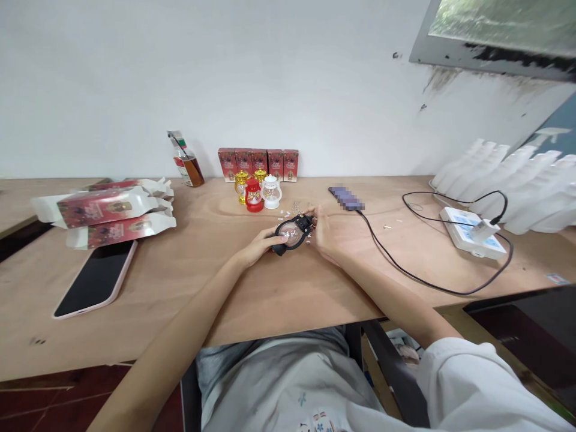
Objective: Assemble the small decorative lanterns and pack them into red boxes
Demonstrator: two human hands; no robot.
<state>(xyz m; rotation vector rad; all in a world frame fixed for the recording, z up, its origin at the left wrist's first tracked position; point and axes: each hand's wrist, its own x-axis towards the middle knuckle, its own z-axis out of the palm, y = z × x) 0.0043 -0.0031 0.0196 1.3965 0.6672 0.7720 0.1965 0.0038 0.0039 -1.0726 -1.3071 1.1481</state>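
A small black toy lantern (294,231) with a clear globe lies on its side on the wooden table (288,282). My left hand (261,245) is closed round its lower end. My right hand (327,234) pinches its other end, fingers curled against it. Just behind stand several finished little lanterns: a red one (254,196), a white one (271,192) and two gold ones (242,183). Small white bits (288,212) lie scattered between them and my hands.
A row of red boxes (258,163) lines the wall, beside a tilted bottle (186,161). Flattened red cartons (108,213) and a pink-cased phone (96,277) lie at left. Another phone (346,198) is cabled to a white power strip (472,233) at right.
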